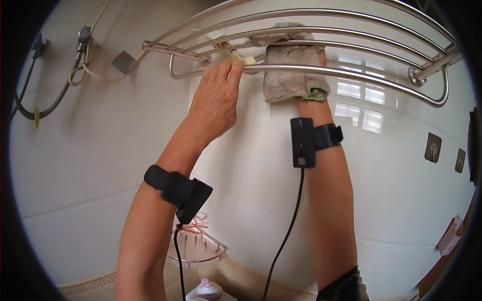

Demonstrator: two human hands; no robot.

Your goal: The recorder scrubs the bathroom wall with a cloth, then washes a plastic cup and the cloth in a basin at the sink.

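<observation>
My left hand [216, 93] is closed over the lower front bar of a metal towel rack [361, 75] on the wall, its fingertips out of sight. Right beside those fingers, a white plug [249, 60] with a beige cord sits among the bars. A worn grey-beige cloth [291, 75] with a green edge hangs at the rack, partly behind the front bar and up against the upper bars. My right hand is inside or behind this cloth; only the wrist [314, 108] shows below it, and the fingers are hidden.
Shower hoses [50, 108] and a thin cord hang on the left wall. Below is a wire corner shelf [201, 248] with a pink string, and a pump bottle [208, 288]. Hooks [433, 147] and a pink holder [450, 236] are on the right. Black cables trail from both wrists.
</observation>
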